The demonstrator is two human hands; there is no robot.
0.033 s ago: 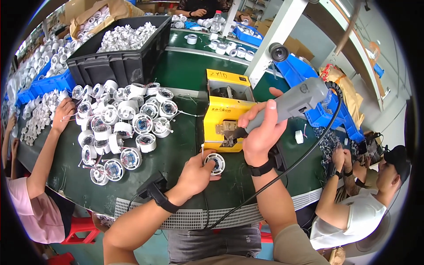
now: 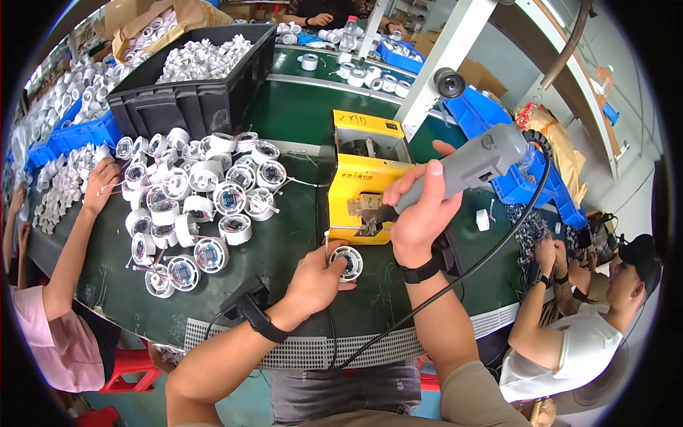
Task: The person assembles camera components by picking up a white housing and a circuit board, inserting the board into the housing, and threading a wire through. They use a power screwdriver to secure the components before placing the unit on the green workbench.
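Observation:
My right hand (image 2: 427, 206) is wrapped round a grey corded electric screwdriver (image 2: 484, 164), its black cable running back over my forearm. The screwdriver's front end is at the metal bracket (image 2: 366, 206) on the front of a yellow screw feeder (image 2: 366, 174); its very tip is hard to make out. Just below the feeder, my left hand (image 2: 316, 281) grips a round white plastic housing (image 2: 346, 264) with a circuit board inside, held at the green tabletop. To the left of my hands lies a heap of similar white housings (image 2: 203, 178), several with thin wires sticking out.
A black crate (image 2: 188, 99) of small white parts stands at the back left, beside blue bins (image 2: 82, 132). One small white part (image 2: 483, 220) lies right of the feeder. Co-workers sit on both sides, one co-worker's hand (image 2: 103, 181) near the heap. A white post (image 2: 441, 64) rises behind.

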